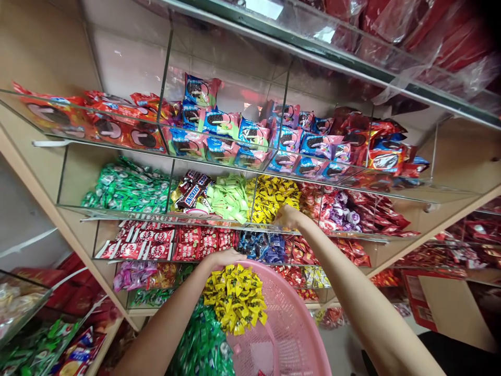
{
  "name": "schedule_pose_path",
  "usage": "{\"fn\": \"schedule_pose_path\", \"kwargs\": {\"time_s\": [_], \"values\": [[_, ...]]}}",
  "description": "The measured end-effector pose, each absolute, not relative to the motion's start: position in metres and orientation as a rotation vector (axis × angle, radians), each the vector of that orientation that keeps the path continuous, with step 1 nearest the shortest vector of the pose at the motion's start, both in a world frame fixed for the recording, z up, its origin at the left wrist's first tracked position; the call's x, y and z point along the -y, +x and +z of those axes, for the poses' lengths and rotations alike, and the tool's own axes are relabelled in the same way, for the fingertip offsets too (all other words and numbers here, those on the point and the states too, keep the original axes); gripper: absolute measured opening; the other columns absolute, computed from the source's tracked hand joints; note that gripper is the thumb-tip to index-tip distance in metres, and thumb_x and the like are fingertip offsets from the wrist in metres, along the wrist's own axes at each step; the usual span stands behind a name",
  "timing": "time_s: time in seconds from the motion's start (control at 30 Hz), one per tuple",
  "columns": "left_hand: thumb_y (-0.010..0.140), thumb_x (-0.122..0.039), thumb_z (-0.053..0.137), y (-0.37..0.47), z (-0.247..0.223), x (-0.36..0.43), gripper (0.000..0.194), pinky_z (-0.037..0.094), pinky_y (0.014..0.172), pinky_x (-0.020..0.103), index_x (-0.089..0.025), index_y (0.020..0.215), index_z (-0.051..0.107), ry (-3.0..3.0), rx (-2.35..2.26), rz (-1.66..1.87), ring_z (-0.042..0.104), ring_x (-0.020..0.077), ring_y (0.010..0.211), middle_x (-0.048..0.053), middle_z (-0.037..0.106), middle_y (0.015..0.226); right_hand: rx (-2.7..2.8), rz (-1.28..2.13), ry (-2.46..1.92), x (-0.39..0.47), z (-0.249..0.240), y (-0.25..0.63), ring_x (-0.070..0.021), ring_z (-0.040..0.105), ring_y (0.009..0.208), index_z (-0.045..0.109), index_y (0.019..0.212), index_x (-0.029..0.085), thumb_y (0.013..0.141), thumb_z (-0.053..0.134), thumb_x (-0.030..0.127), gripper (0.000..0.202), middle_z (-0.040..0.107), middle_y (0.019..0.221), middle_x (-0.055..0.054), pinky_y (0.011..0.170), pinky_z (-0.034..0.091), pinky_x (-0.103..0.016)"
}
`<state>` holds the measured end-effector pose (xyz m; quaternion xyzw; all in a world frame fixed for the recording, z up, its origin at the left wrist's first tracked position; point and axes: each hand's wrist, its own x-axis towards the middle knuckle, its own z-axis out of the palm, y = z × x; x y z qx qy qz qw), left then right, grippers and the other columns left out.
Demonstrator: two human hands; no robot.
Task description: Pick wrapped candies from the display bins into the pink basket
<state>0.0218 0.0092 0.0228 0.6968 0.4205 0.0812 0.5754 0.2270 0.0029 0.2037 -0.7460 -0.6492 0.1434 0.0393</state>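
My left hand [229, 257] is on the far rim of a pink plastic basket [301, 324], its fingers wrapped over the edge. Inside the basket lie a heap of yellow wrapped candies [237, 297] and a pile of green wrapped candies [205, 339]. Further up and to the right, my right hand [288, 216] reaches over the clear front edge of a shelf compartment, at the lower right of its yellow candies [274, 196]. The fingertips of that hand are hidden among the wrappers, so whether it holds any is unclear.
Green candies [129, 185], Snickers bars [192, 190] and pale green packets [230, 198] share the yellow candies' shelf [136, 213]. Blue and pink cookie packs [219, 121] sit above, red packets [195, 243] below. Glass dividers and protruding shelf edges surround my hands. A cardboard box [450, 303] stands lower right.
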Motion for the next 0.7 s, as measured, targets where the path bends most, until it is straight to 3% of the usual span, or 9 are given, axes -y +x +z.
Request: {"fn": "schedule_pose_path", "kwargs": {"time_s": [0.27,0.47,0.57,0.7], "values": [[0.062,-0.068,0.050,0.021,0.024,-0.013,0.058,0.038,0.064,0.022,-0.014,0.076,0.067,1.756,-1.008,0.149,0.050,0.0129,0.066,0.000,0.060,0.070,1.974,0.436,-2.169,0.004,0.207,0.234,-0.0108,0.052,0.055,0.063,0.067,0.014,0.056,0.069,0.025,0.016,0.061,0.062,-0.002,0.049,0.039,-0.020],[0.063,-0.067,0.050,0.022,0.017,-0.016,0.057,0.039,0.064,0.023,-0.015,0.079,0.068,1.767,-0.987,0.163,0.051,0.0141,0.069,0.001,0.061,0.074,1.852,0.541,-1.545,0.060,0.227,0.232,-0.0102,0.052,0.060,0.057,0.070,0.015,0.064,0.062,0.031,0.018,0.060,0.067,-0.001,0.057,0.041,-0.023],[0.064,-0.066,0.050,0.023,0.015,-0.015,0.056,0.038,0.062,0.023,-0.014,0.078,0.067,1.708,-0.979,0.170,0.051,0.0140,0.066,0.001,0.061,0.072,1.865,0.838,-1.384,0.090,0.205,0.219,-0.0098,0.051,0.061,0.056,0.071,0.016,0.066,0.061,0.033,0.018,0.059,0.067,0.001,0.058,0.042,-0.023],[0.064,-0.064,0.052,0.023,0.019,-0.014,0.053,0.036,0.060,0.023,-0.014,0.072,0.066,1.741,-0.970,0.176,0.049,0.0135,0.065,0.000,0.059,0.066,1.828,1.169,-1.419,0.104,0.141,0.212,-0.0084,0.048,0.055,0.055,0.067,0.015,0.063,0.065,0.030,0.018,0.057,0.061,0.002,0.055,0.040,-0.022]]}}
